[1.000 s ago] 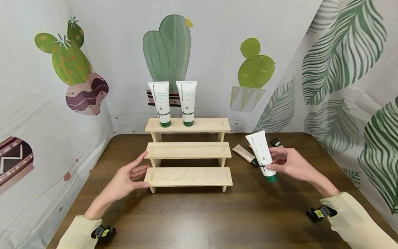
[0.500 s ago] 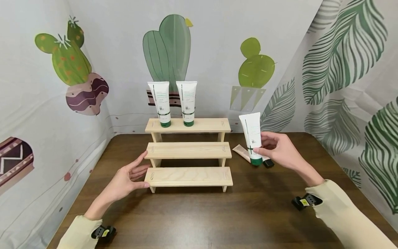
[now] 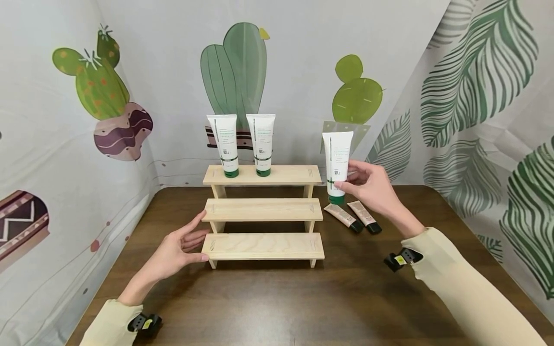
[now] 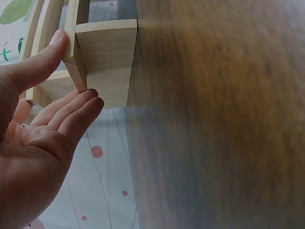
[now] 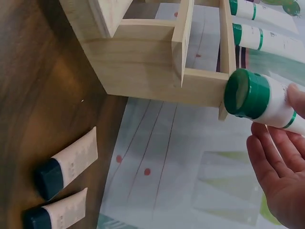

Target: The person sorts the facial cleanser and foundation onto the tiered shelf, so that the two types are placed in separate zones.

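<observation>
My right hand [image 3: 370, 187] grips the lower part of a white squeeze tube [image 3: 337, 161] with a green cap. The tube is held upright with its cap down, in the air just right of the three-step wooden display rack [image 3: 261, 209]. In the right wrist view its green cap [image 5: 246, 94] appears near the top step's end. Two matching tubes, a left one [image 3: 223, 139] and a right one [image 3: 261, 139], stand caps down on the top step. My left hand [image 3: 175, 252] touches the rack's left end; in the left wrist view its thumb and extended fingers [image 4: 78, 112] meet the wood.
Two small beige tubes with black caps, one [image 3: 344, 217] nearer the rack and one [image 3: 364, 217] farther right, lie on the brown table [image 3: 268, 298]. A cloth backdrop [image 3: 303, 72] printed with cacti and leaves rises behind the table.
My right hand has raised the white tube and carried it left towards the rack's top step. The second beige tube has come into sight. My left hand stays at the rack.
</observation>
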Demonstrator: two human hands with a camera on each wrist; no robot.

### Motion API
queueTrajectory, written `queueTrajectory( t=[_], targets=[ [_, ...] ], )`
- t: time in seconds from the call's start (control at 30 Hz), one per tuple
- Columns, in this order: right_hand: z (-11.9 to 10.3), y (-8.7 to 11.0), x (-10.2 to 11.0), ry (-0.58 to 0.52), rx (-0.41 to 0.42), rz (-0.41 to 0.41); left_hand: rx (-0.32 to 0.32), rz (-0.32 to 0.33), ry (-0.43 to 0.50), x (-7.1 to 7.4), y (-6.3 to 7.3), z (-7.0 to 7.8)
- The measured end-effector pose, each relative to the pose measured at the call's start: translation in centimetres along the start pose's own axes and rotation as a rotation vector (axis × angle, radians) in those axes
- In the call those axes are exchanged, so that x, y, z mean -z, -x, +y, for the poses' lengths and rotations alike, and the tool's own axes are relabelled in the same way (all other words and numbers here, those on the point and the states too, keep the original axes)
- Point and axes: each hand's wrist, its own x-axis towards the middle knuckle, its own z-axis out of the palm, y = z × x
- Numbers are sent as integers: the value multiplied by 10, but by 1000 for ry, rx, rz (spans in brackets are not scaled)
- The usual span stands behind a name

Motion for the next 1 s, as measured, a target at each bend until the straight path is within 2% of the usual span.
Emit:
queueTrajectory(
  t=[0.43,0.7,1.0],
  targets=[
    [-21,-35,-27,-55,42,99,11,-5,3,1,1,1],
    [-25,-55,-46,-132,49,91,15,-8,10,1,1,0],
    [-23,-71,-66,-159,59,99,9,-6,9,1,1,-1]
  ],
)
